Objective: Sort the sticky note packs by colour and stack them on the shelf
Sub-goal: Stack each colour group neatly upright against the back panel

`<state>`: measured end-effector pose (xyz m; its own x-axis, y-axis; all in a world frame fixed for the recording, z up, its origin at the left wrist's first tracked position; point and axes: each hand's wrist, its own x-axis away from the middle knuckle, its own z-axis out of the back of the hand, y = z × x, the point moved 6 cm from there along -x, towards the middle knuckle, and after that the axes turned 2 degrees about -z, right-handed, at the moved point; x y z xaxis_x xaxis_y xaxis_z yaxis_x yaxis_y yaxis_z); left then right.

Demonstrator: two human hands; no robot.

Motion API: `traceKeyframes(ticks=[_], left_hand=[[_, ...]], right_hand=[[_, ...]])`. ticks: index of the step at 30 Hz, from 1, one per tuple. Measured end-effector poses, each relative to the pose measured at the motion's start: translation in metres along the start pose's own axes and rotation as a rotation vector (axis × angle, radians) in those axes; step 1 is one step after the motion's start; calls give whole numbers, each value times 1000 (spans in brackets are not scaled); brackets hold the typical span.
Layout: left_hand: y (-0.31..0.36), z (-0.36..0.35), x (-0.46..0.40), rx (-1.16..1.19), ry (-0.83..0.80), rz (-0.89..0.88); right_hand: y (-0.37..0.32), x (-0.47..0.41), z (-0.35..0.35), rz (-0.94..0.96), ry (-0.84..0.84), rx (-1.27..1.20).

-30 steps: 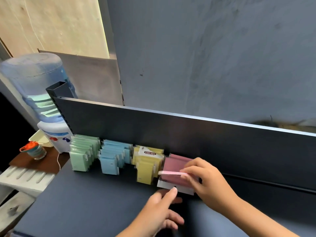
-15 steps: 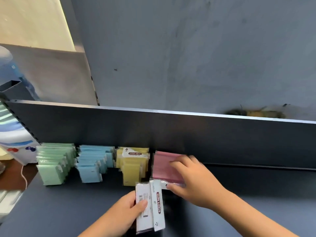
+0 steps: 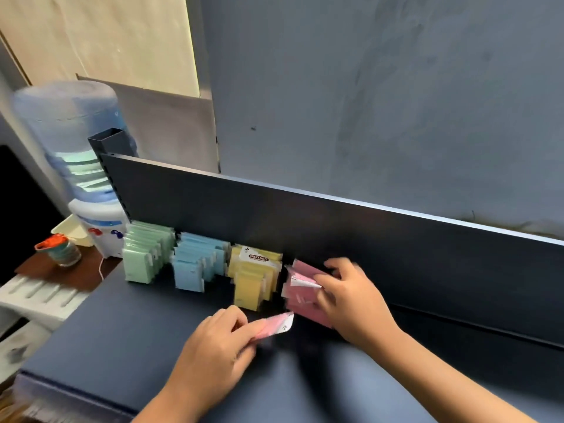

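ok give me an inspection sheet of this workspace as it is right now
surface: dark blue shelf with upright back panel
job's things: green stack, blue stack, yellow stack, pink stack in a row against the panel
clutter: nothing seen
grippers: left hand pinches a pink pack; right hand grips the pink stack
cables: white cable beside the water dispenser
surroundings: grey wall, cup with orange lid on a brown board
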<state>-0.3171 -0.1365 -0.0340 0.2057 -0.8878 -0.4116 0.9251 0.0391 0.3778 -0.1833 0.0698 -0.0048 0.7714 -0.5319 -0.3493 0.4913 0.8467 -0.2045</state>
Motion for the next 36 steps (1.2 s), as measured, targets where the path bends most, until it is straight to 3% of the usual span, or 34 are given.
traceKeyframes(ticks=[2, 4, 6, 8, 11, 13, 16, 18, 20, 23, 26, 29, 33, 36], left_hand=[[8, -22, 6, -159, -107, -26], [6, -42, 12, -265, -246, 60], [4, -55, 16, -278, -370, 197], [9, -53, 12, -216, -363, 283], [22, -35, 3, 335, -207, 540], [31, -34, 1, 760, -114, 733], [30, -32, -2, 965, 17, 909], [12, -28, 0, 845, 27, 930], [-6, -24, 3, 642, -54, 922], [-21, -25, 13, 289, -246, 888], [-22, -26, 16, 50, -332, 833], [-23, -24, 13, -76, -349, 769], [-18, -27, 10, -181, -378, 681], [-8, -29, 7, -278, -355, 555]], right_hand=[[1, -1, 14, -3, 57, -36], [6, 2, 27, -73, 67, -155], [13, 8, 36, -205, 47, -400], [13, 18, 43, -329, -14, -642], [-6, 37, 34, -407, -227, -910], [-24, 52, 20, -393, -422, -940], [-39, 63, 1, -238, -633, -820], [-19, 58, -10, -81, -565, -516], [15, 48, -15, 5, -395, -171], [65, 43, -28, -90, -349, 77], [91, 47, -42, -112, -460, 153], [93, 43, -39, -66, -374, 225], [86, 39, -23, -69, -247, 72], [84, 43, -27, -50, -371, -8]])
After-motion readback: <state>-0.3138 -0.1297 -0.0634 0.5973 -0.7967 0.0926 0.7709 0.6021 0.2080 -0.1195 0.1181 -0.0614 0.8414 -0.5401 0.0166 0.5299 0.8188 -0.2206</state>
